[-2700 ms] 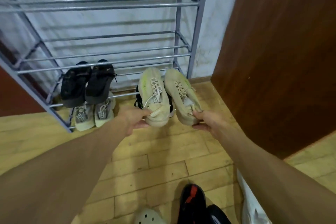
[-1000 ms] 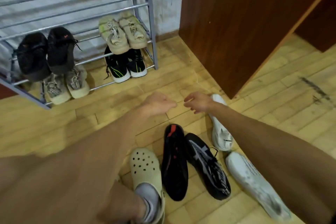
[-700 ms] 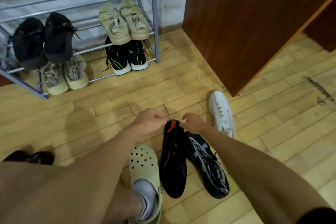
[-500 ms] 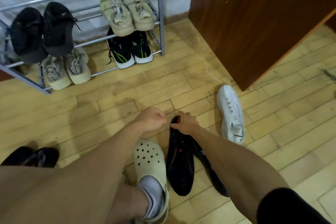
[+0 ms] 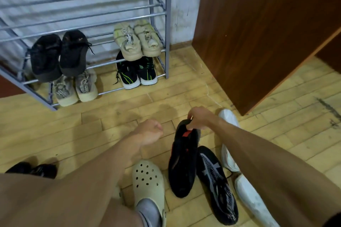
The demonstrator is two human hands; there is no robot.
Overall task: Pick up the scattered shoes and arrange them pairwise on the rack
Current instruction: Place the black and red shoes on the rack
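My right hand (image 5: 200, 119) pinches the heel of a black shoe with a red tab (image 5: 183, 158), which hangs toe-down, sole toward me. Its mate, a black shoe with a grey pattern (image 5: 217, 184), lies on the floor just right of it. My left hand (image 5: 150, 131) hovers in a loose fist to the left, holding nothing. Two white shoes (image 5: 228, 143) lie partly hidden behind my right forearm. The grey metal rack (image 5: 167, 24) stands at the back. It holds a beige pair (image 5: 137, 39), a black pair (image 5: 59, 54), a grey pair (image 5: 75, 87) and a black-and-green pair (image 5: 136, 73).
My foot in a cream clog (image 5: 149, 182) stands on the wooden floor (image 5: 114, 116) between my arms. A dark shoe pair (image 5: 32, 169) lies at the far left. A brown wooden cabinet (image 5: 258, 33) stands right of the rack. The rack's upper shelves (image 5: 83, 3) hold nothing.
Both hands let go of the beige pair on the rack and came back to the floor. My right hand took the black shoe by its heel and lifted it.
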